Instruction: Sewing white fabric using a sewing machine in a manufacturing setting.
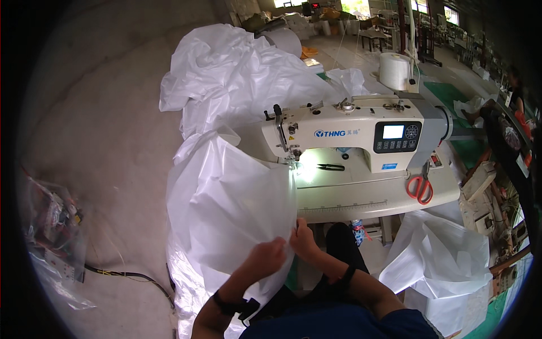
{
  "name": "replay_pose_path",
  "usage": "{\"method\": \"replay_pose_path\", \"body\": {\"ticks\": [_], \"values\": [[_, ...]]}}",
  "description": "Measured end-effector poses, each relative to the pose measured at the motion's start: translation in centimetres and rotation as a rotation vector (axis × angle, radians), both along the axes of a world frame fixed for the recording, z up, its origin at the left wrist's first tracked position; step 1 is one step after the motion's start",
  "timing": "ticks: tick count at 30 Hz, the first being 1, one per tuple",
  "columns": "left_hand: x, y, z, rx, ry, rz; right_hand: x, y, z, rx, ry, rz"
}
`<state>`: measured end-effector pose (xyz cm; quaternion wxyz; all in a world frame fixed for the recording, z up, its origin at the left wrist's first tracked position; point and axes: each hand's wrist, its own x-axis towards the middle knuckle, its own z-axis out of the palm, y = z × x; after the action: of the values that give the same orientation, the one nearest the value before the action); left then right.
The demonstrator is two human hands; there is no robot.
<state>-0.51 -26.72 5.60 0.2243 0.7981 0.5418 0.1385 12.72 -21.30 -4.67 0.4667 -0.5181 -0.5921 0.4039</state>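
The work in hand seems to be the sewing of a large white, thin plastic-like sheet (228, 186), and I judge it is somewhere in the middle. The right edge of this sheet lies at the lit needle area (296, 164) of the cream-white sewing machine (339, 127), on its left end. On the far side, a big crumpled white heap (237, 70) lies; perhaps it is the part which has already passed, but the seam is too small to see. Between the needle area and the hands, a length of edge probably is left to sew. The red-handled scissors (420, 190) and the small black thread snips (331, 167) lie unused on the machine bed.

The left hand (270, 255) is closed like a fist on the sheet, seemingly gripping it, though its fingertips are partly hidden. The right hand (304, 240), just beside it and slightly farther, pinches the edge narrowly, below the near rim of the machine bed. Both elbows are bent, and the forearms come from the near side and converge toward the edge.
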Motion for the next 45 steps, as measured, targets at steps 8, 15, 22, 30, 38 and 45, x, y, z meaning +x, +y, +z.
{"method": "replay_pose_path", "body": {"ticks": [8,15,22,30,38,45], "values": [[3.2,2.8,-0.8,0.07,0.146,0.176,3.3,-0.1,1.5,-0.224,-0.113,0.207],[3.7,3.6,-1.9,-0.356,-0.041,0.035,5.0,10.8,5.3,0.073,-0.681,-0.088],[1.8,11.1,0.2,0.086,0.423,-0.304,0.6,16.0,3.9,0.035,-0.874,-0.169],[-0.2,22.9,-6.5,0.508,0.031,-0.076,-0.2,15.6,3.1,0.088,-0.877,-0.17],[0.0,22.3,-8.5,0.52,0.087,0.101,0.1,16.0,3.5,0.021,-0.831,-0.166],[0.5,22.4,-7.9,0.579,0.153,0.101,0.5,17.1,2.8,0.058,-0.477,-0.143]]}}
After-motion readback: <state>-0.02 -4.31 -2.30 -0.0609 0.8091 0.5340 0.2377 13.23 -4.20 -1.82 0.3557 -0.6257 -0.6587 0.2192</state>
